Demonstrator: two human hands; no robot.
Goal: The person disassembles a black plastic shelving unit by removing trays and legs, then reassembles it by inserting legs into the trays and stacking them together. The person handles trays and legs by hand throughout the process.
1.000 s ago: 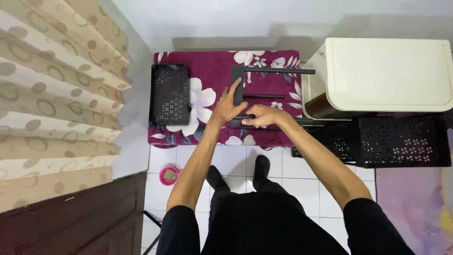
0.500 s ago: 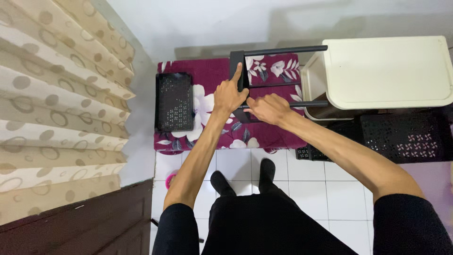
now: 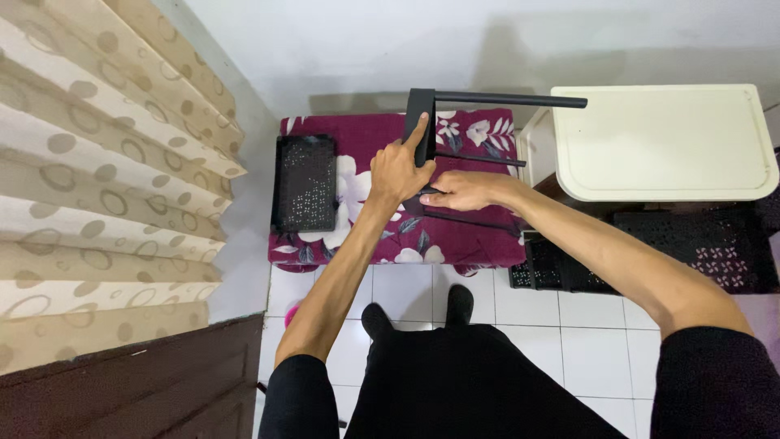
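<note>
Below me, on the white tiled floor (image 3: 520, 317), stands a low bench covered with a dark red cloth with flowers (image 3: 374, 236), and beside it, to the right, a cream plastic cabinet (image 3: 666, 142) with black perforated baskets (image 3: 691, 252) under and near it. On my left hangs a beige curtain with circles (image 3: 97, 179). A black perforated tray (image 3: 305, 183) lies flat on the left part of the cloth, apart from my hands.

The thing I work on is a black metal frame (image 3: 487, 101): one flat upright post with thin rods going out to the right, over the cloth. My left hand (image 3: 398, 172) is closed around the post, the index finger stretched up along it, I think to keep the post upright and steady. My right hand (image 3: 459, 191) closes its fingers on the lower part where a thin rod (image 3: 479, 159) meets the post; what is exactly between these fingers I cannot tell, because the hand hides it.
</note>
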